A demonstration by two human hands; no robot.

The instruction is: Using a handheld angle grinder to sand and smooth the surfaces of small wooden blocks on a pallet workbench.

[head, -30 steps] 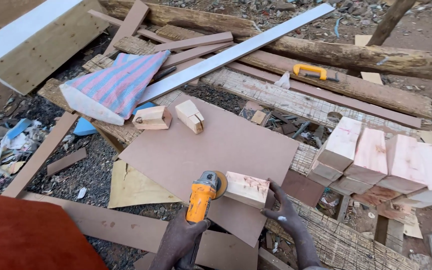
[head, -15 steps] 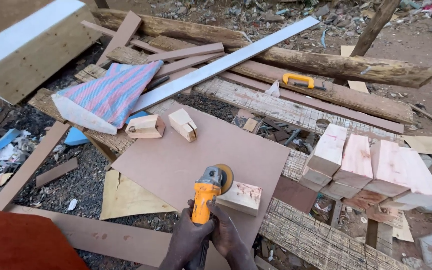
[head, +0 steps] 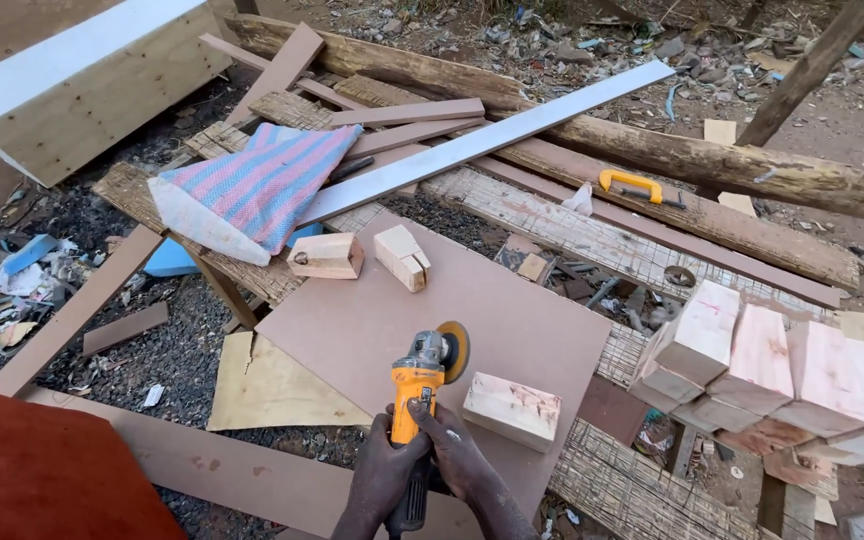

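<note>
Both hands hold an orange angle grinder [head: 422, 380] over a brown board [head: 432, 320]. My left hand [head: 382, 480] wraps the black rear handle. My right hand [head: 457, 460] grips the orange body from the right side. The grinder's disc [head: 452, 350] points away from me, just left of a pale wood block [head: 512, 408] lying on the board's near right part. Two more small wood blocks [head: 327, 256] [head: 402, 257] rest at the board's far edge.
A striped sack [head: 252, 195] lies on rough planks at the left, beside a long pale plank [head: 492, 135]. A yellow-handled saw [head: 637, 185] rests on timber behind. Several pale blocks [head: 762, 370] are stacked at the right. An orange-brown panel [head: 42, 470] fills the lower left.
My right hand left the pale block and came onto the grinder beside the left hand. The grinder now sits slightly nearer me; the view has shifted a little.
</note>
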